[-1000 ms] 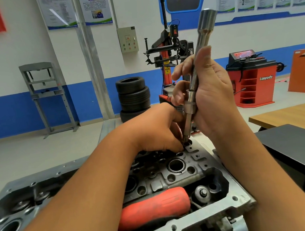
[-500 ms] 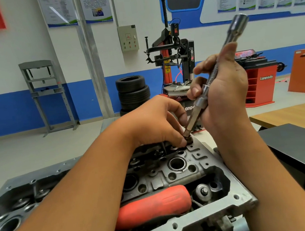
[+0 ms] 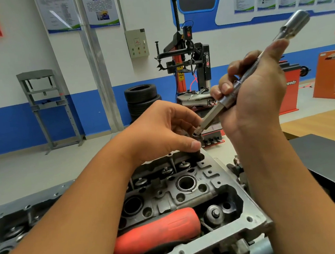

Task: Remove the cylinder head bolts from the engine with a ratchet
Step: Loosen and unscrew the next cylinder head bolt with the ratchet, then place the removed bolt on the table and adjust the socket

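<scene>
**Two hands meet over the cylinder head**

Two hands share the middle of the frame in the head view. Right hand (image 3: 255, 95), centre right, has fingers and thumb curled round a long steel extension bar (image 3: 238, 85), tilted, its wide socket end (image 3: 295, 23) up at upper right, its bit tip (image 3: 198, 131) angled down and left. Left hand (image 3: 163, 131), at centre, pinches a dark cylinder head bolt (image 3: 197, 142) between thumb and curled fingers, and the bit tip sits at the bolt's head. The bolt stands in a hole at the far corner of the cylinder head (image 3: 209, 186), which fills the lower middle. A red tool handle (image 3: 158, 230) lies in the head's near recess at lower centre. Behind, stacked tyres (image 3: 142, 100) stand beside a tyre changer (image 3: 189, 63), and a grey press frame (image 3: 46, 105) stands at left.
</scene>
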Motion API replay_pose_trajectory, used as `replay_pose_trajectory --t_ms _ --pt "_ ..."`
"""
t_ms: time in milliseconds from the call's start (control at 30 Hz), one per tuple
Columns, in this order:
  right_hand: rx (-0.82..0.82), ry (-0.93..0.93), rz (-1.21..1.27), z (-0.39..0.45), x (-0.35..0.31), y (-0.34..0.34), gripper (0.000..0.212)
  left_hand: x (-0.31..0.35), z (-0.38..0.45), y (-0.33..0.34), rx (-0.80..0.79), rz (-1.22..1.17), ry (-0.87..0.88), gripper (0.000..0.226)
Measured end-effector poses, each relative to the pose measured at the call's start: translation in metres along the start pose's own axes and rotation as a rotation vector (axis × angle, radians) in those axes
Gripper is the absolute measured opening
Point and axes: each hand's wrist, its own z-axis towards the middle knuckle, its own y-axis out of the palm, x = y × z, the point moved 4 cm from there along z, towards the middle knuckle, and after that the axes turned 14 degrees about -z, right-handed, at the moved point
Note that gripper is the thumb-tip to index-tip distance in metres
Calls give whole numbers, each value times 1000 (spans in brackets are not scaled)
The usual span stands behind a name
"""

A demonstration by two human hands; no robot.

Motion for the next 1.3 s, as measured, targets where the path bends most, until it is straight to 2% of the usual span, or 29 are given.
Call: replay_pose_trajectory --t_ms 233,333,400,467,533,733,833,900,1000,1067,1133,1233,1300 --pt "146 -167 -35 6 -27 -20 50 2 0 3 -9 106 49 28" --pt "185 -61 -116 22 -37 -43 48 10 -4 5 13 124 93 25" --pt "170 127 -178 32 -40 -58 47 25 -9 -8 143 -19 219 21" --pt "88 358 -272 36 -41 -69 43 39 -15 -25 271 -187 351 18" --pt "-39 507 -375 33 -44 -76 37 45 -18 -25 327 -283 380 17" --pt "-490 494 -542 1 -62 -70 30 71 28 22 255 -260 213 12" --pt "-573 459 -561 -23 -76 -85 22 95 54 62 174 -308 179 7" --pt "-497 450 -554 -35 -90 -106 21 102 66 99 141 -314 158 8" --pt "-342 488 -582 -41 -123 -146 29 106 76 160 184 -388 145 16" --pt "-227 515 -672 -39 -152 -179 20 102 81 205 195 -514 81 12" --pt "-95 545 -764 -31 -186 -220 16 91 82 265 77 -660 -70 9" --pt "125 595 -840 -18 -248 -285 26 94 72 370 -194 -1024 -370 13" --pt "290 644 -871 -17 -291 -329 27 103 60 431 -275 -1164 -475 19"
